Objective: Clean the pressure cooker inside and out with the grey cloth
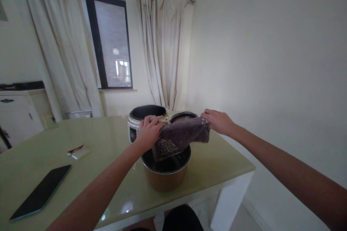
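Both my hands hold a purple-grey patterned cloth (180, 138) stretched between them above a brown inner pot (166, 177) on the table. My left hand (148, 132) is closed on the cloth's left end, my right hand (219, 121) on its right end. The cloth's lower edge hangs into the pot's mouth. Just behind stands a white rice cooker (135, 124) with its dark cavity open and its lid (183, 116) swung back to the right.
The pale green glossy table (103, 144) carries a dark phone (40, 192) at the near left and a small white and brown object (78, 151). A white cabinet (18, 112) stands at the left; curtains and a window lie behind.
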`<state>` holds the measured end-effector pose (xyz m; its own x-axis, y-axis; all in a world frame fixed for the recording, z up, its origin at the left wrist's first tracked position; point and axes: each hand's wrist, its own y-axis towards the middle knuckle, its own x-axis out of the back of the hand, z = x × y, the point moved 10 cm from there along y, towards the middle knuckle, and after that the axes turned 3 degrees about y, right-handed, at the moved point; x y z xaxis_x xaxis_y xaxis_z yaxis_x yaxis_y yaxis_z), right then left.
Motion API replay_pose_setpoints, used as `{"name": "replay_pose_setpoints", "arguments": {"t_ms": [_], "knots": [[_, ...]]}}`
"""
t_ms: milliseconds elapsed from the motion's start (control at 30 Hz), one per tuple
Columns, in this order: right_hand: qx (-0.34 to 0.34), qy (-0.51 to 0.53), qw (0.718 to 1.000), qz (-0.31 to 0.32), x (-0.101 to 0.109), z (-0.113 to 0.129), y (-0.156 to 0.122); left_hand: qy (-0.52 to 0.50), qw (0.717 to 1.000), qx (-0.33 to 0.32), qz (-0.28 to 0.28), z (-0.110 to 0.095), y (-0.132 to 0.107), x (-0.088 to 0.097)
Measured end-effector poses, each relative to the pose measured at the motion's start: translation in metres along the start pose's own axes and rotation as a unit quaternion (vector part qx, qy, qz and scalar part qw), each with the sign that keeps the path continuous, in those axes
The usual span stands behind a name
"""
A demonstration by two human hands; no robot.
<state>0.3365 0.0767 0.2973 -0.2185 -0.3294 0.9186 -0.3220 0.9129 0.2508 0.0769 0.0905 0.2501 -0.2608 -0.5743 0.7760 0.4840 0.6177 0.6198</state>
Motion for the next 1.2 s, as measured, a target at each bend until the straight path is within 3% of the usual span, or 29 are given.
{"name": "replay_pose_setpoints", "arguments": {"t_ms": [67, 133, 233, 333, 400, 500, 567, 600, 700, 767, 933, 1000, 1100, 1200], "knots": [[-0.025, -0.026, 0.999, -0.013, -0.003, -0.013, -0.008, -0.012, 1.0, -0.002, -0.006, -0.01, 0.002, -0.002], [-0.036, -0.035, 0.999, 0.012, -0.022, -0.02, -0.02, -0.057, 0.997, -0.021, 0.036, -0.022, -0.003, -0.013], [-0.045, 0.004, 0.993, 0.112, -0.075, -0.027, -0.045, -0.152, 0.977, -0.046, 0.142, -0.037, -0.024, -0.03], [-0.044, 0.129, 0.968, 0.211, -0.126, -0.021, -0.067, -0.217, 0.953, -0.034, 0.21, -0.04, -0.053, -0.032], [-0.066, 0.268, 0.937, 0.214, -0.139, -0.009, -0.071, -0.247, 0.944, -0.012, 0.218, -0.039, -0.07, -0.027], [-0.158, 0.49, 0.84, 0.172, -0.146, 0.019, -0.064, -0.221, 0.956, 0.011, 0.194, -0.045, -0.091, -0.02], [-0.199, 0.562, 0.787, 0.157, -0.151, 0.047, -0.054, -0.151, 0.974, 0.002, 0.168, -0.062, -0.1, -0.022], [-0.203, 0.573, 0.78, 0.151, -0.152, 0.062, -0.047, -0.115, 0.982, -0.009, 0.151, -0.073, -0.102, -0.025], [-0.208, 0.553, 0.796, 0.127, -0.156, 0.092, -0.023, -0.049, 0.994, -0.026, 0.097, -0.105, -0.105, -0.036], [-0.203, 0.534, 0.809, 0.136, -0.162, 0.1, -0.006, -0.026, 0.998, -0.019, 0.062, -0.114, -0.104, -0.042], [-0.128, 0.321, 0.928, 0.135, -0.154, 0.092, 0.042, -0.072, 0.994, -0.078, -0.014, -0.11, -0.111, -0.033], [-0.096, 0.29, 0.943, 0.13, -0.149, 0.095, 0.06, -0.105, 0.988, -0.11, -0.034, -0.101, -0.119, -0.025], [-0.01, 0.269, 0.953, 0.137, -0.14, 0.127, 0.082, -0.149, 0.977, -0.143, -0.053, -0.093, -0.13, -0.016], [0.113, 0.198, 0.967, 0.112, -0.123, 0.179, 0.094, -0.175, 0.968, -0.166, -0.065, -0.096, -0.137, -0.013]]}}
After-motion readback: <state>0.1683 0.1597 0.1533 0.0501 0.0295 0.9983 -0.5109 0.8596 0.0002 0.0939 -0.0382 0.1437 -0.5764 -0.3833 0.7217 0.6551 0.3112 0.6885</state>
